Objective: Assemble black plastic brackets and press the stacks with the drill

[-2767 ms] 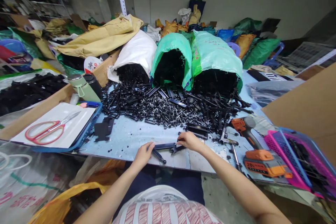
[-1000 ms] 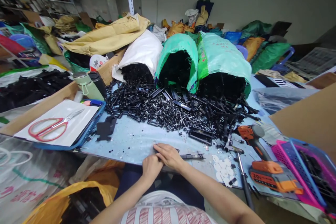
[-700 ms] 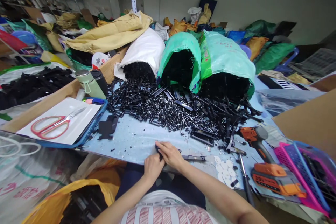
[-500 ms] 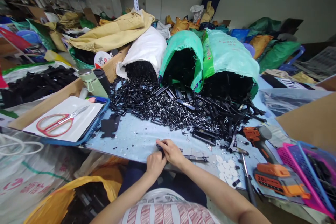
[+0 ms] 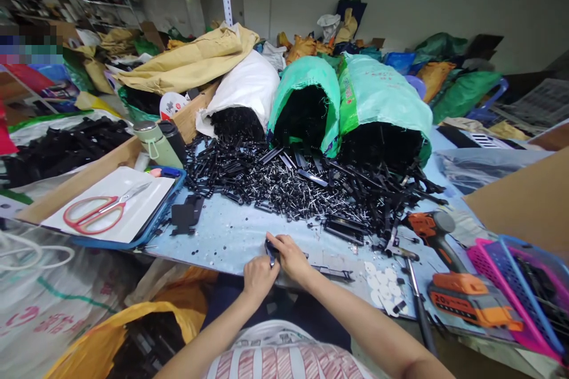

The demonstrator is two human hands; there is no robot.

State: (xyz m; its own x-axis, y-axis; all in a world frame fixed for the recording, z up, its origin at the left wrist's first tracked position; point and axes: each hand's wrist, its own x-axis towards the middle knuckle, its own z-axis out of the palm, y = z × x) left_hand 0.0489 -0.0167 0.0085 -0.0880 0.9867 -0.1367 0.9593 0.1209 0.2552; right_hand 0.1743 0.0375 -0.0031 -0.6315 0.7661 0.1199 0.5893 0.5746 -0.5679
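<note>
My left hand [image 5: 258,275] and my right hand [image 5: 291,256] are pressed together at the near edge of the blue table [image 5: 226,234]. Both pinch a long black plastic part [image 5: 331,272] that lies flat and runs off to the right; its left end [image 5: 270,251] sits between my fingertips. Just beyond my hands is a big heap of black plastic parts [image 5: 302,183] spilling from three sacks: a white sack [image 5: 246,86] and two green sacks [image 5: 306,80] [image 5: 382,95]. A flat stack of black strips [image 5: 344,229] lies at the heap's near edge.
An orange cordless drill [image 5: 457,284] lies at the right, with white discs [image 5: 382,287] beside it and a pink and blue basket [image 5: 515,278] further right. Red-handled scissors [image 5: 100,210] rest on a white sheet in a blue tray at the left, behind them two flasks [image 5: 157,142].
2.8 s ago my hands were apart on two black pieces. They have since come together at the left end of the part and stay pinched there; the view has shifted slightly.
</note>
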